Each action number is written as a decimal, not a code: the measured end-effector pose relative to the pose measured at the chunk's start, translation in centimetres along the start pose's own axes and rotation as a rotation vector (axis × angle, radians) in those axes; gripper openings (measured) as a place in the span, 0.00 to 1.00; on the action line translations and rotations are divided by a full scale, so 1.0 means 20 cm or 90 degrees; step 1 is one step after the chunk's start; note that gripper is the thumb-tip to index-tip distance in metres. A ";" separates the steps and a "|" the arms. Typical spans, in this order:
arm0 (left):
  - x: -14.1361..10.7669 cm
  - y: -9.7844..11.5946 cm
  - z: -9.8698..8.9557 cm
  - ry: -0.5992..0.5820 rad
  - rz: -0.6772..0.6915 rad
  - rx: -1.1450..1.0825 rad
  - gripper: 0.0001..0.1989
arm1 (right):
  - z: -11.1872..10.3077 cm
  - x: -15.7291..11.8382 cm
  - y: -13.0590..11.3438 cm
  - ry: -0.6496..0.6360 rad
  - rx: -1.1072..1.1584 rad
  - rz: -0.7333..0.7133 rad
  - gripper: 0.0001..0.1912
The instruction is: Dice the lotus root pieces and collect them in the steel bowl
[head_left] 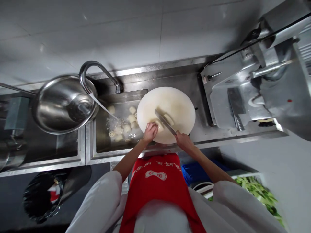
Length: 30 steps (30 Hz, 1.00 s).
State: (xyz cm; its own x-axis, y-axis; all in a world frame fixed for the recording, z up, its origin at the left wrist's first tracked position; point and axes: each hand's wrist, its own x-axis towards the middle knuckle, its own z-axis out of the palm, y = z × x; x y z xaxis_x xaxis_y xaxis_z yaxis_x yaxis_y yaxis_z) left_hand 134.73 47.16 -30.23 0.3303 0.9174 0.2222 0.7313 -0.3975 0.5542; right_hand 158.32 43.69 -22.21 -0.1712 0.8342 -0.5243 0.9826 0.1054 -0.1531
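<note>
A round white cutting board [170, 97] lies over the right part of the sink. My right hand [184, 140] is closed round the handle of a knife [165, 122], whose blade points up and left across the board. With bent fingers, my left hand [151, 131] holds a pale piece of lotus root [159, 126] just left of the blade. To the blade's right lies another pale cut piece [168, 119]. Several peeled lotus root pieces [126, 128], some showing holes at their ends, sit in water in the sink [103, 147].
A curved faucet [97, 64] runs water into the sink. Left of it stands a large steel bowl [46, 113]. At right is a metal slicer-like machine [274, 87] with a cleaver [235, 103] on it. Below are a crate of cut greens [257, 194] and a black-lined bin [39, 197].
</note>
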 end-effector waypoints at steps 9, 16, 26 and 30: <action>0.02 -0.01 0.01 -0.039 0.036 -0.022 0.14 | -0.05 -0.24 -0.16 -0.033 0.018 -0.044 0.12; 0.02 -0.03 0.01 -0.035 0.041 -0.047 0.14 | -0.04 0.12 -0.35 -0.046 0.042 -0.012 0.15; 0.14 0.04 -0.14 0.037 -0.020 -0.070 0.14 | -0.18 -0.03 -0.08 0.113 0.093 0.073 0.19; 0.48 0.12 -0.11 -0.198 0.153 -0.002 0.17 | -0.15 -0.07 0.19 0.139 0.078 0.198 0.16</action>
State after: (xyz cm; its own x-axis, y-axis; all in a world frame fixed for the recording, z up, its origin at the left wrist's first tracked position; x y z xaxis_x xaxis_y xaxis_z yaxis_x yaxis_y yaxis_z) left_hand 138.36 55.00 -24.92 0.6573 0.7479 0.0924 0.6093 -0.5996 0.5188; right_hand 162.58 44.64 -19.57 0.1661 0.9131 -0.3724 0.9669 -0.2251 -0.1206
